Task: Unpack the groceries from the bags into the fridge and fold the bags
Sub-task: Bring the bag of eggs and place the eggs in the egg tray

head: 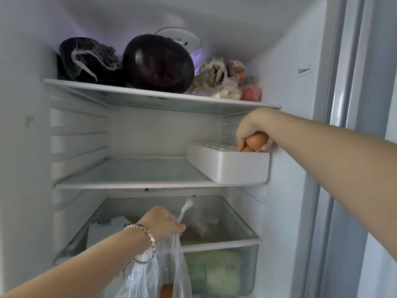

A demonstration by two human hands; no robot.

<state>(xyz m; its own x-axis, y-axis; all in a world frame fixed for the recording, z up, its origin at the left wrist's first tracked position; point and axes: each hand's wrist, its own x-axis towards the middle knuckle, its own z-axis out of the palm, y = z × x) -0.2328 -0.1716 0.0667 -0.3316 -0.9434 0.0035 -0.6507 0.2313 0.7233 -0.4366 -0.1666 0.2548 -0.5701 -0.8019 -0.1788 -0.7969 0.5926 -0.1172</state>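
Fingers [241, 144] of your right hand [251, 130] curl round a brown egg [256, 140], thumb on the near side, and hold it just above the right end of the white egg tray [227, 166]. A second brown shape touches the underside of that egg; whether it is 1 already seated or 1 more in your grip cannot be told from the head view. That tray sits at the right end of the middle shelf [137, 175], hard against the right wall of the fridge [287, 201], so you reach over its front rim and come down from above, which suits its moulded cups. Your left hand [163, 222] pinches the gathered handles of the clear plastic bag [165, 265] in front of the crisper drawer [221, 241], hanging it low and close to you, likely so the next reach is short. At least 1 bagged egg [166, 290] shows through the film at the bottom edge. On the top shelf [150, 95] an eggplant [158, 63] and wrapped packets [217, 78] are stored. My read: unpacking is partway, folding not yet begun; set this egg down gently before letting go
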